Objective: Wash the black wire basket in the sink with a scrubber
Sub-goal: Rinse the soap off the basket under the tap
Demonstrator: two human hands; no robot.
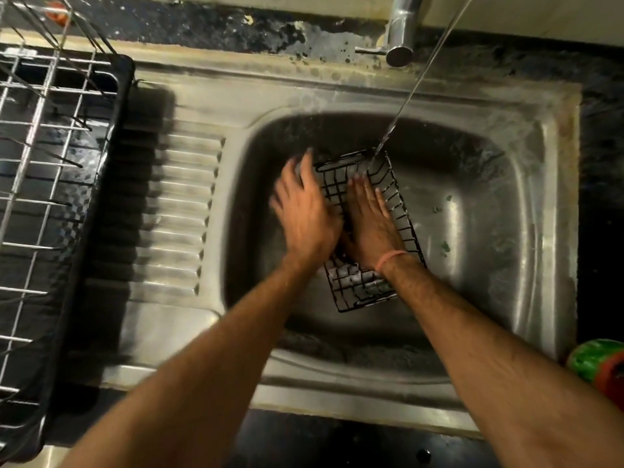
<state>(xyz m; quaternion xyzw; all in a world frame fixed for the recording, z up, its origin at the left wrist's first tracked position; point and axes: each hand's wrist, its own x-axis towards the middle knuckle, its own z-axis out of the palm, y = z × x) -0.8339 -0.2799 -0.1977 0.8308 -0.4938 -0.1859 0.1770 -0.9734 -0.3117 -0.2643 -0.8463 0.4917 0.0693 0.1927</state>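
The black wire basket [351, 285] lies in the steel sink [472, 211], soapy foam on its wires. Water from the tap [401, 28] falls in a thin stream onto its far end. My left hand [305, 214] lies with straight fingers over the basket's left side, blurred by motion. Inside the basket, my right hand [371, 221], with a pink band at the wrist, lies flat with straight fingers on the mesh. No scrubber shows in either hand.
A wire dish rack [44, 157] in a black tray stands on the left beside the ribbed drainboard [182, 211]. A green and orange object [597, 363] sits at the sink's right front corner. Small green scraps lie on the sink floor.
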